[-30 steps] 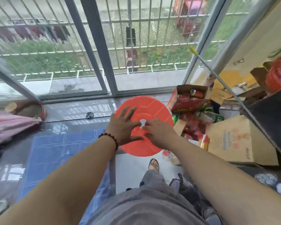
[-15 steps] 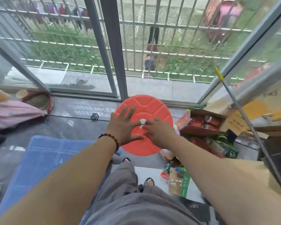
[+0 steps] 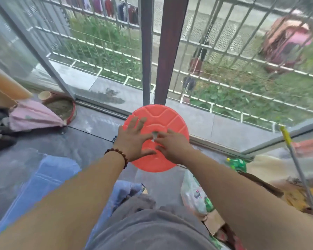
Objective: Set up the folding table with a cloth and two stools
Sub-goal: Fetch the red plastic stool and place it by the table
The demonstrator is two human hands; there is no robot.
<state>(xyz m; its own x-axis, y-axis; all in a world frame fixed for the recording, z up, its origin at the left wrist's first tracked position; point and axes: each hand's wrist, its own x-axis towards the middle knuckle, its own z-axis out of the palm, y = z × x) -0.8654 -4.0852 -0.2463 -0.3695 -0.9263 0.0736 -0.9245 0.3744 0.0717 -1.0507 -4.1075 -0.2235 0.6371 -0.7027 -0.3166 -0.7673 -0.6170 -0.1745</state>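
Far left of the stool (image 3: 157,121), on the dark glossy floor tiles, lies a pink folded umbrella (image 3: 34,116), soft fabric, cone shape. Just behind it is a round shallow basin (image 3: 73,112) w/ grainy brownish filling, & a small paper cup (image 3: 44,95).

Left & below the stool a blue cloth (image 3: 49,174) is spread on the floor, towel-like, w/ pale stripes.

The left hand (image 3: 134,139) lies palm-down on the stool's left half, fingers straight & spread apart. A brown bead bracelet (image 3: 117,156) is round the wrist.

The stool is a flat round disc of smooth orange-red plastic w/ moulded grooves & a small hole in the centre. It sits in front of the lower window rail, over the floor. What carries it from below is hidden.

The right hand (image 3: 172,145) rests flat on the stool's lower right part, fingers stretched toward the centre hole, tips just beside the left fingertips.

Straight behind the stool stands a dark metal window post (image 3: 168,51).

Right of the stool: a crumpled clear plastic bag (image 3: 192,192), a green bottle (image 3: 237,163) & a thin leaning pole (image 3: 285,137) w/ yellow tip.
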